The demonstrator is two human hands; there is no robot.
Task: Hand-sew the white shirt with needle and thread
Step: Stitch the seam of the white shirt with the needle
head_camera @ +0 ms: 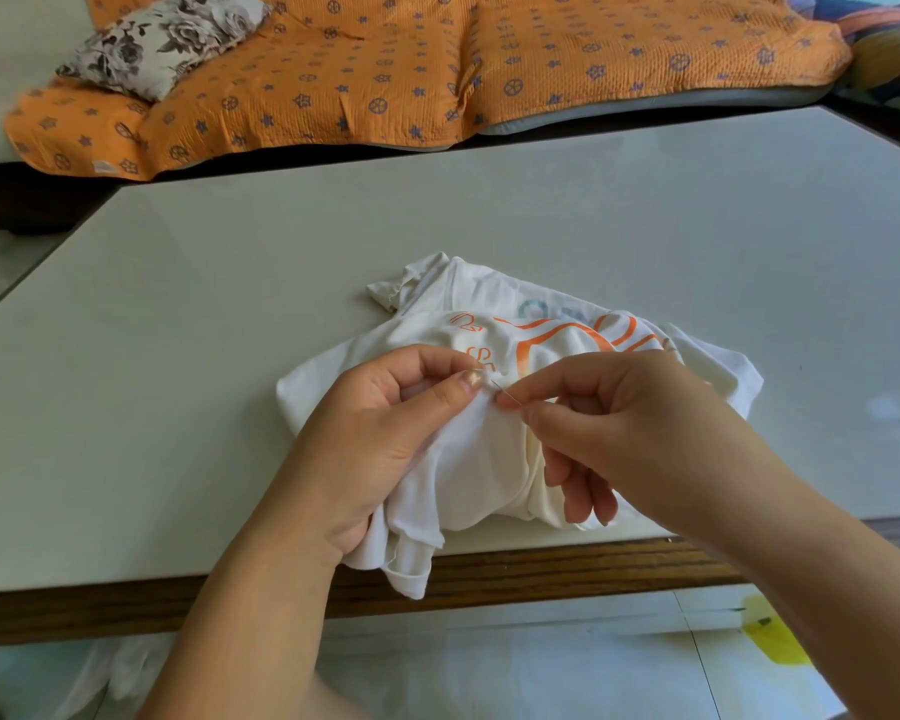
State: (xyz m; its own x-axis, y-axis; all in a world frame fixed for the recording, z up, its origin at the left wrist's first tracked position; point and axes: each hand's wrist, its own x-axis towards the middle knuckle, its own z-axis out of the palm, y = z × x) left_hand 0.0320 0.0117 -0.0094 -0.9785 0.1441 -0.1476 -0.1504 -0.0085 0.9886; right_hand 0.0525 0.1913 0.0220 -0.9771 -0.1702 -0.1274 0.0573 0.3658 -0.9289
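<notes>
- The pale grey, glossy tabletop (178, 356) with a dark wooden front edge fills the middle of the view and carries the work.
- Beyond its far edge lies an orange quilted cover (437, 59) printed with small blue stars and wheels, spread over a low seat.
- The white shirt (484, 459), soft cloth with orange printed lettering and curved stripes, lies bunched at the near edge of the tabletop. One corner hangs down over the wooden edge, and the collar end points away from the person.
- A cream cushion with a grey-brown rose pattern (162, 41) rests on the left part of the orange cover.
- The left hand (380, 433) lies on the shirt's left side; its grip is closed, with thumb and forefinger pinching a small raised fold of the cloth.
- The right hand (630, 428) hangs over the shirt's right side; its grip is a tight thumb-and-forefinger pinch on the needle, and the other fingers curl loosely downwards.
- A yellow patch (775, 641) shows on the pale tiled floor below the tabletop, at the right.
- The thin metal needle (505, 391) points up and left, its tip at the pinched fold between the two hands; the thread is too fine to make out.
</notes>
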